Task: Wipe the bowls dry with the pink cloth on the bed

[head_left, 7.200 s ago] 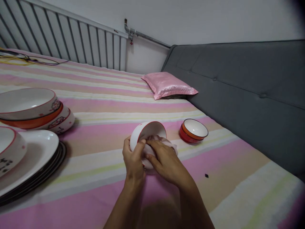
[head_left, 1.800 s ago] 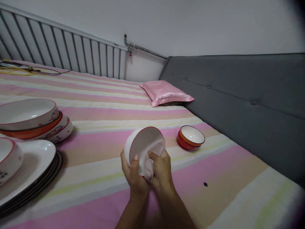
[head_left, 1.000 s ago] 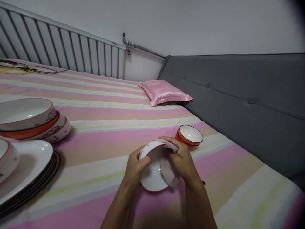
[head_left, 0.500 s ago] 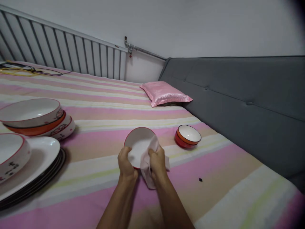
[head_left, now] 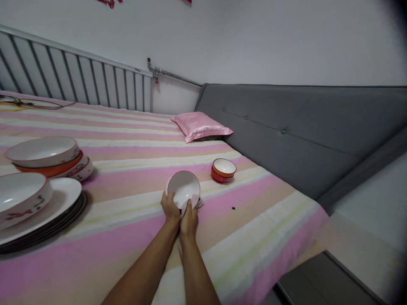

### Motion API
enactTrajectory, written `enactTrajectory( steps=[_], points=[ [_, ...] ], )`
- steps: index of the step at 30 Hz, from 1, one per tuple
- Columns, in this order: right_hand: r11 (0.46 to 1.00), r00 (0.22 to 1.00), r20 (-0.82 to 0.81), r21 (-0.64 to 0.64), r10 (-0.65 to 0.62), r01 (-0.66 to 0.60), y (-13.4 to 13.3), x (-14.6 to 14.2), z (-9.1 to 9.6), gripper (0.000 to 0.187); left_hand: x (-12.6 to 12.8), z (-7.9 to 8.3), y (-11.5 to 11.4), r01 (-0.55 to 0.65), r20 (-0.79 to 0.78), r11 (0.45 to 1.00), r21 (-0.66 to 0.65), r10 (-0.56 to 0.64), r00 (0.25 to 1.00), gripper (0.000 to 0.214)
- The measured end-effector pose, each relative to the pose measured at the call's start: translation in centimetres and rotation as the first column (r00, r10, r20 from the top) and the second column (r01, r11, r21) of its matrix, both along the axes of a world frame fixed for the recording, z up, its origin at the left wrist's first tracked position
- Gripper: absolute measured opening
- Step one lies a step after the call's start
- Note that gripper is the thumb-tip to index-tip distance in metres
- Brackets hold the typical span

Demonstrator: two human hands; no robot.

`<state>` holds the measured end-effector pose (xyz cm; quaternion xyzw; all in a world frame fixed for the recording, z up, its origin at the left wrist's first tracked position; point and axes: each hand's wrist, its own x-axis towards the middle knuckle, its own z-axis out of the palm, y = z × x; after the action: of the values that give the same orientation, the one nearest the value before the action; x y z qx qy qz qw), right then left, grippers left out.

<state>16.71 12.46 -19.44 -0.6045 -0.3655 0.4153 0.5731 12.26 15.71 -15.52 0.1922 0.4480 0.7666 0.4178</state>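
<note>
A white bowl with a red rim (head_left: 183, 186) is held over the striped bedsheet, its inside turned toward me. My left hand (head_left: 170, 206) grips its lower left side, thumb over the rim. My right hand (head_left: 190, 220) is closed on a pale pink cloth (head_left: 196, 202), pressing it against the bowl's lower right edge; part of the cloth is hidden behind the hand. Just beyond, to the right, two small bowls (head_left: 224, 168) are nested, an orange one on a red one.
At left stand a stack of larger bowls (head_left: 44, 154) and a pile of plates (head_left: 68, 190) with a bowl (head_left: 22, 197) on top. A pink pillow (head_left: 202, 126) lies by the grey headboard (head_left: 295, 114). A small dark piece (head_left: 233, 208) lies on the sheet (head_left: 127, 250). Cables (head_left: 34, 103) lie far left.
The view has swung to the right, showing the bed's edge and floor. The bowl is tipped more toward me, and the right hand with the cloth has moved lower, closer to the left hand.
</note>
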Motion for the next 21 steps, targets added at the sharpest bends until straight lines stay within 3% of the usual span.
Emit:
enactTrajectory(
  steps=[6, 11, 15, 21],
  points=[
    [1.000, 1.000, 0.024, 0.003, 0.005, -0.005, -4.1, 0.6, 0.4, 0.065, -0.9, -1.0, -4.6, -0.011, -0.055, 1.000, 0.001, 0.011, 0.998, 0.015],
    [0.992, 1.000, 0.006, 0.126, 0.023, -0.023, -8.1, 1.1, 0.0, 0.073, -2.4, -1.4, -9.6, 0.135, -0.058, 0.991, 0.001, -0.134, 0.989, 0.031],
    [0.981, 0.997, -0.030, 0.186, 0.065, -0.058, -10.9, 1.1, -0.3, 0.070, -4.3, -0.7, -13.6, 0.237, 0.010, 0.971, -0.023, -0.237, 0.972, 0.039],
    [0.986, 0.995, -0.095, 0.169, 0.032, -0.016, -13.4, 0.9, -0.4, 0.066, -6.7, 0.1, -17.3, 0.229, 0.169, 0.972, -0.048, -0.218, 0.961, 0.028]
  ],
)
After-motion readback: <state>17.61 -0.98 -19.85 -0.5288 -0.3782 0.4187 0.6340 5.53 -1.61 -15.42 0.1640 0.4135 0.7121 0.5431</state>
